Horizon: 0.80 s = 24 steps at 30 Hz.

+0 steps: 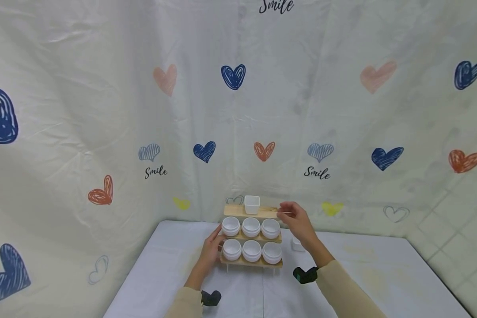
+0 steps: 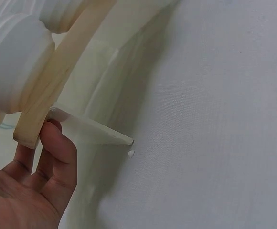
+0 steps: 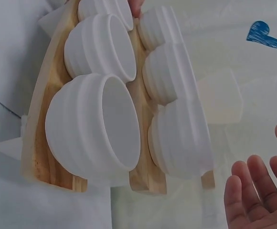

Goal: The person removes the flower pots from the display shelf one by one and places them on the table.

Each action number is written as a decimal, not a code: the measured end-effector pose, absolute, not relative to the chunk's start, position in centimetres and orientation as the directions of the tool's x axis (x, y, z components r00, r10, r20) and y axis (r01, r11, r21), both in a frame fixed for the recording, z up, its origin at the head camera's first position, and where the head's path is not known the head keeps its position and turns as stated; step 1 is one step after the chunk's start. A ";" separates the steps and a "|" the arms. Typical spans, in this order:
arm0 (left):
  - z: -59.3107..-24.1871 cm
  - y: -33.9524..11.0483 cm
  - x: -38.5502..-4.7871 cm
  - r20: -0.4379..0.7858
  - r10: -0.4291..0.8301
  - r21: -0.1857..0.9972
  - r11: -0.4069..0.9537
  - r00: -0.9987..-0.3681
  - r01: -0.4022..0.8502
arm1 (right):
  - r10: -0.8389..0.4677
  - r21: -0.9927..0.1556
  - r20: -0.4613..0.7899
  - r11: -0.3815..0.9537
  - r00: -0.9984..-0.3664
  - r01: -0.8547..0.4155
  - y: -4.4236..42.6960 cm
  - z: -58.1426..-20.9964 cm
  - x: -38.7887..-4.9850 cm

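My left hand (image 1: 210,251) has its fingers curled round the left end of a board on the wooden 3-tier rack (image 1: 232,211), right beside a white leg (image 2: 93,125). Firm hold. My right hand (image 1: 298,221) is at the right end of the top tier: fingers loosely bent, thumb spread well off them, gripping nothing I can make out; can't tell if the fingertips touch the board. Rack stands in front of me on the white-covered bench (image 1: 357,265). Load: 6 round white pots (image 1: 251,251), 3 on the bottom tier, 3 on the middle, plus 1 square white pot (image 1: 252,205) mid-top tier. Small white container (image 1: 297,244) sits on the bench right of the rack, partly behind my right forearm. Heart-printed sheet (image 1: 238,119) hangs behind.
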<state>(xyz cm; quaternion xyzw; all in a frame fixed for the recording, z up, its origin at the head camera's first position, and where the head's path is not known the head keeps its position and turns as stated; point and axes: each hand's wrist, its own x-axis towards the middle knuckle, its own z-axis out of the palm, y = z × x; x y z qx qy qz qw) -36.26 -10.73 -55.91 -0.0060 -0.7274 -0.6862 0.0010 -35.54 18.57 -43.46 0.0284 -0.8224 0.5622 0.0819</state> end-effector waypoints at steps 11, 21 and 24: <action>-55.9 -10.8 -36.3 0.015 0.007 0.998 0.058 -1.000 0.015 | 0.027 -0.920 0.163 0.365 -0.986 -0.142 17.6 -43.1 -36.2; -56.1 -11.0 -36.7 0.018 0.009 0.998 0.056 -1.000 0.019 | 0.009 -0.926 0.155 0.349 -0.988 -0.142 17.2 -43.0 -37.2; -56.5 -10.8 -36.7 0.002 0.016 0.999 0.049 -1.000 0.003 | 0.008 -0.928 0.147 0.347 -0.989 -0.135 17.2 -43.3 -37.4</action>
